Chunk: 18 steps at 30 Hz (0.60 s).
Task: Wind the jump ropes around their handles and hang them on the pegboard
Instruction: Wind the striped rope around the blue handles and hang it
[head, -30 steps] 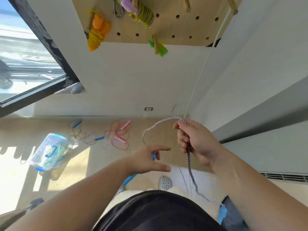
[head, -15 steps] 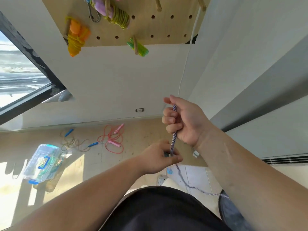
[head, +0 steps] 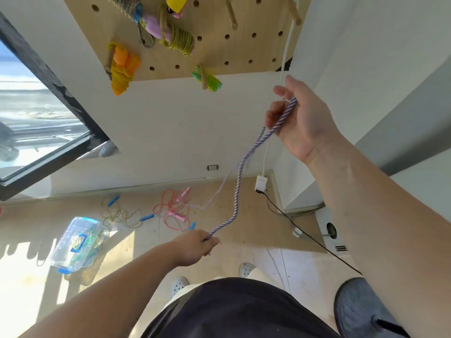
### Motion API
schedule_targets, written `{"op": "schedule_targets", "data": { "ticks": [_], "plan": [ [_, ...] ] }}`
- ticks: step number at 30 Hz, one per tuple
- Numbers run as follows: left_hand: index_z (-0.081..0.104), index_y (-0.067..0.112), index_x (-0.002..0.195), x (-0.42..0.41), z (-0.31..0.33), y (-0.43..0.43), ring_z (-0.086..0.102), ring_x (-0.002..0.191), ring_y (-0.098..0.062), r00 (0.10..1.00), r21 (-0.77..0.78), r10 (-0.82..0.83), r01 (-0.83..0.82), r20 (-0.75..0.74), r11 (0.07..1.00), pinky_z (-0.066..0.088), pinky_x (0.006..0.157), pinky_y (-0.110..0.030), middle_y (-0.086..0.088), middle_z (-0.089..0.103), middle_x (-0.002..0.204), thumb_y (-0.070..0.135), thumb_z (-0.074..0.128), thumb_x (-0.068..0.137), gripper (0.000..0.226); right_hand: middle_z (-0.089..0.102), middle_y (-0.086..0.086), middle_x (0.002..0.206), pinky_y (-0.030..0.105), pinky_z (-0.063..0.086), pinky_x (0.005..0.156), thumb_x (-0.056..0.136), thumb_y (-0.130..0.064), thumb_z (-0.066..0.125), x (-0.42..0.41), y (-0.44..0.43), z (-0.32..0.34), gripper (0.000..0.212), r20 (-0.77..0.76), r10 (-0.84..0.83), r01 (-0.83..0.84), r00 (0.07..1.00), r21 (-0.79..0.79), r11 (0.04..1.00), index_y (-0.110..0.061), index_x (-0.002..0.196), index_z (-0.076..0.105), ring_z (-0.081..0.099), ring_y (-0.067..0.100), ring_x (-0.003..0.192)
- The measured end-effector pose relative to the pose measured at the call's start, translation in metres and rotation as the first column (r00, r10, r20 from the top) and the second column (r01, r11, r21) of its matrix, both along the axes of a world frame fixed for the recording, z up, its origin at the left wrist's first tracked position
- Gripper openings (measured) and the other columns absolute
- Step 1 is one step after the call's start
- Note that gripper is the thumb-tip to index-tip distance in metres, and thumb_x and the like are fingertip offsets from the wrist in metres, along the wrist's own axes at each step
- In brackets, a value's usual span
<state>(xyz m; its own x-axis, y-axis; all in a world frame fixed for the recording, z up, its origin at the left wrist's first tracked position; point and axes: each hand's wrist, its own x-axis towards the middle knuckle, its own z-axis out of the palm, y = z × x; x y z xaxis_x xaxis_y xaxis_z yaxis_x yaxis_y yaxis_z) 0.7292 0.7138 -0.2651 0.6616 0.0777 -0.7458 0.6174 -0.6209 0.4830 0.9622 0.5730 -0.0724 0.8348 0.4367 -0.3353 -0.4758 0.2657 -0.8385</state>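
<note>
Indoor room, home-like or small studio. White painted wall (head: pixel 170 123), socket (head: pixel 212 167) low on it. Large black-framed window (head: pixel 36 113) at left, sunlight falling across floor (head: pixel 263 225): pale wood boards, tiles nearer feet. Wooden pegboard (head: pixel 214 45) mounted on wall, wound jump ropes (head: pixel 122 71) hung on its pegs. Loose jump ropes (head: pixel 170 211) and clear plastic storage box (head: pixel 78 242) lying on floor. White power adapter (head: pixel 261 182) with black cable near wall corner.

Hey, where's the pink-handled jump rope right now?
Head view: the pink-handled jump rope lies tangled on the floor, left of centre, below the wall outlet and just right of the blue-handled rope.
</note>
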Motion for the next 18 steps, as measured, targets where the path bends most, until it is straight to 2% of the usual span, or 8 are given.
{"op": "schedule_targets", "data": {
  "ticks": [2,4,6,8,10,12,15,18],
  "plan": [
    [0.062,0.013,0.081,0.006,0.025,0.007,0.055,0.066,-0.018,0.989,-0.107,0.124,-0.115,0.076,0.988,0.048,0.070,-0.031,-0.003,0.061,0.074,0.047,0.045,0.105,0.046,0.069,0.005,0.092,0.036,0.050,0.089,0.095,-0.050,0.061,0.001,0.003,-0.020,0.041,0.055,0.102,-0.089,0.993,-0.205,0.975,-0.013,0.112,0.060,0.065,0.022,0.091],
    [0.059,0.012,0.074,0.013,0.052,0.016,0.052,0.057,-0.016,0.957,-0.239,0.257,-0.220,0.136,0.946,0.046,0.061,-0.030,-0.004,0.058,0.065,0.044,0.045,0.106,0.048,0.067,0.003,0.122,0.041,0.043,0.109,0.093,-0.065,0.055,-0.009,0.004,-0.046,0.066,0.049,0.254,-0.211,0.966,-0.424,0.881,-0.011,0.132,0.056,0.061,0.021,0.116],
    [0.055,0.010,0.070,0.021,0.074,0.026,0.051,0.052,-0.020,0.879,-0.410,0.444,-0.344,0.176,0.845,0.043,0.054,-0.029,-0.005,0.054,0.059,0.040,0.046,0.106,0.048,0.061,0.006,0.136,0.044,0.039,0.115,0.092,-0.074,0.045,-0.030,0.003,-0.072,0.086,-0.007,0.392,-0.344,0.920,-0.495,0.798,-0.010,0.149,0.044,0.058,0.021,0.125],
    [0.051,0.012,0.068,0.031,0.090,0.033,0.049,0.049,-0.024,0.742,-0.559,0.652,-0.478,0.156,0.678,0.038,0.049,-0.029,-0.007,0.047,0.059,0.038,0.048,0.105,0.046,0.065,0.004,0.131,0.042,0.042,0.113,0.081,-0.083,0.046,-0.058,0.000,-0.095,0.094,-0.060,0.534,-0.502,0.843,-0.443,0.742,-0.014,0.144,0.050,0.061,0.020,0.122],
    [0.048,0.015,0.067,0.040,0.102,0.037,0.046,0.047,-0.024,0.612,-0.641,0.783,-0.559,0.110,0.527,0.035,0.046,-0.029,-0.005,0.042,0.059,0.039,0.049,0.105,0.045,0.070,-0.005,0.124,0.037,0.044,0.109,0.079,-0.079,0.055,-0.085,-0.002,-0.114,0.075,-0.044,0.709,-0.664,0.703,-0.398,0.633,-0.026,0.131,0.061,0.063,0.014,0.120],
    [0.047,0.016,0.066,0.047,0.110,0.039,0.045,0.047,-0.024,0.543,-0.682,0.835,-0.579,0.087,0.447,0.035,0.044,-0.029,-0.004,0.040,0.059,0.040,0.049,0.105,0.046,0.069,-0.016,0.122,0.029,0.045,0.107,0.090,-0.053,0.061,-0.107,-0.004,-0.123,0.040,-0.029,0.832,-0.763,0.554,-0.419,0.493,-0.035,0.126,0.062,0.061,0.005,0.120],
    [0.047,0.016,0.065,0.050,0.117,0.042,0.045,0.047,-0.024,0.508,-0.696,0.858,-0.590,0.074,0.410,0.034,0.043,-0.028,-0.003,0.040,0.059,0.042,0.049,0.105,0.047,0.067,-0.013,0.118,0.020,0.048,0.094,0.096,-0.032,0.069,-0.119,-0.011,-0.133,0.033,-0.042,0.821,-0.693,0.569,-0.562,0.452,-0.029,0.128,0.061,0.060,0.004,0.114],
    [0.047,0.017,0.065,0.050,0.123,0.045,0.044,0.047,-0.023,0.439,-0.709,0.896,-0.612,0.064,0.350,0.035,0.042,-0.028,-0.002,0.040,0.060,0.043,0.050,0.104,0.047,0.068,-0.004,0.109,0.021,0.047,0.084,0.098,-0.033,0.064,-0.114,-0.022,-0.145,0.022,-0.045,0.815,-0.598,0.577,-0.704,0.384,-0.027,0.120,0.063,0.063,0.014,0.102]
  ]
}}
